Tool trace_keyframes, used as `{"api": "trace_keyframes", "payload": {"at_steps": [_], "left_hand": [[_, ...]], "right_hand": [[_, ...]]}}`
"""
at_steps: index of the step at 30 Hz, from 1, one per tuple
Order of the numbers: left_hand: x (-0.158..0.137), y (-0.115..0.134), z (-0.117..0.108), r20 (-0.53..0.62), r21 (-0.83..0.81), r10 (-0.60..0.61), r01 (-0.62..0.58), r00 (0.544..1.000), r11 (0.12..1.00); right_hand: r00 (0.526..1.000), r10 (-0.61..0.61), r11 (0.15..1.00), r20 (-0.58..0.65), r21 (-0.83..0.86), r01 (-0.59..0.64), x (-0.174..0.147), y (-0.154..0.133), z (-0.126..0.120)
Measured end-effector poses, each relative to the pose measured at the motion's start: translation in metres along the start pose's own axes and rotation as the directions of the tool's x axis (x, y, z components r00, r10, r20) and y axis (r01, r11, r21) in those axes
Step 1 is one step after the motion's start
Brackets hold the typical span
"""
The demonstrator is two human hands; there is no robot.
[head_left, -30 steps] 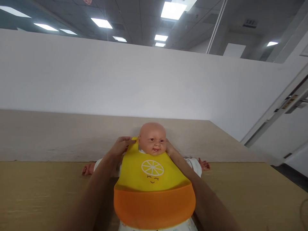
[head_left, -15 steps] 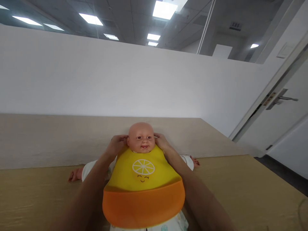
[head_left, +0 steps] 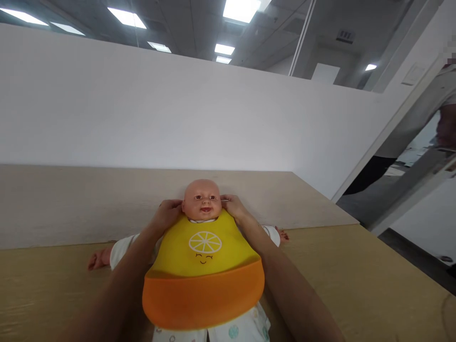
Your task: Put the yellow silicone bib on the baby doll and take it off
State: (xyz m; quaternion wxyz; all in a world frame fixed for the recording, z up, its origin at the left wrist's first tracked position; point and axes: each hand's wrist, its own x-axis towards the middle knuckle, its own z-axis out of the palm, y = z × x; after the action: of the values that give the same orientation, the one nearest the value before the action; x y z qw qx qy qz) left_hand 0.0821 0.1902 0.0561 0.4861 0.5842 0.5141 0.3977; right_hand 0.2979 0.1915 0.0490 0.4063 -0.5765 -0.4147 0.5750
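Note:
A baby doll (head_left: 202, 197) lies on its back, its arms stretched out to both sides. Over its chest spreads a yellow bib (head_left: 178, 244) with a lemon-slice print and an orange catch pocket (head_left: 204, 301) at the bottom. My left hand (head_left: 167, 213) is at the left side of the doll's neck, fingers closed round the bib's upper end. On the other side, my right hand (head_left: 233, 207) pinches the bib's other upper end beside the doll's ear. Fingertips of both hands are partly hidden behind the head.
The doll rests on a wooden table (head_left: 320, 266), with a paler raised board (head_left: 89, 204) behind it. A white wall (head_left: 160, 109) stands at the back. At the right, a person (head_left: 409, 118) is in the open doorway.
The door at the right has swung open and a person has appeared there. The view has shifted slightly, so the doll sits a little further left. Both hands stay beside its neck.

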Motion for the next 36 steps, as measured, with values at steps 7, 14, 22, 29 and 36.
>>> {"api": "trace_keyframes", "payload": {"at_steps": [7,14,22,29,36], "left_hand": [[0.007,-0.006,0.000,-0.017,0.177,0.022,-0.019,1.000,0.984],[0.011,-0.011,0.000,-0.025,0.310,0.028,-0.018,0.999,0.951],[0.007,-0.007,0.001,-0.048,0.397,-0.061,0.075,0.997,0.915],[0.010,-0.005,-0.008,-0.065,0.467,-0.025,0.053,0.998,0.883],[-0.027,0.007,-0.013,-0.107,-0.170,-0.297,0.277,0.949,0.946]], "right_hand": [[1.000,-0.005,1.000,-0.007,-0.016,0.005,0.008,0.011,-0.001],[0.999,-0.012,0.976,-0.037,-0.219,0.004,0.002,0.005,0.000],[0.994,-0.073,0.922,-0.085,-0.387,0.035,0.008,0.008,-0.002],[0.973,-0.112,0.921,-0.202,-0.388,0.025,-0.012,0.009,0.002],[0.968,-0.102,0.981,-0.231,-0.186,0.059,-0.067,0.011,0.001]]}}
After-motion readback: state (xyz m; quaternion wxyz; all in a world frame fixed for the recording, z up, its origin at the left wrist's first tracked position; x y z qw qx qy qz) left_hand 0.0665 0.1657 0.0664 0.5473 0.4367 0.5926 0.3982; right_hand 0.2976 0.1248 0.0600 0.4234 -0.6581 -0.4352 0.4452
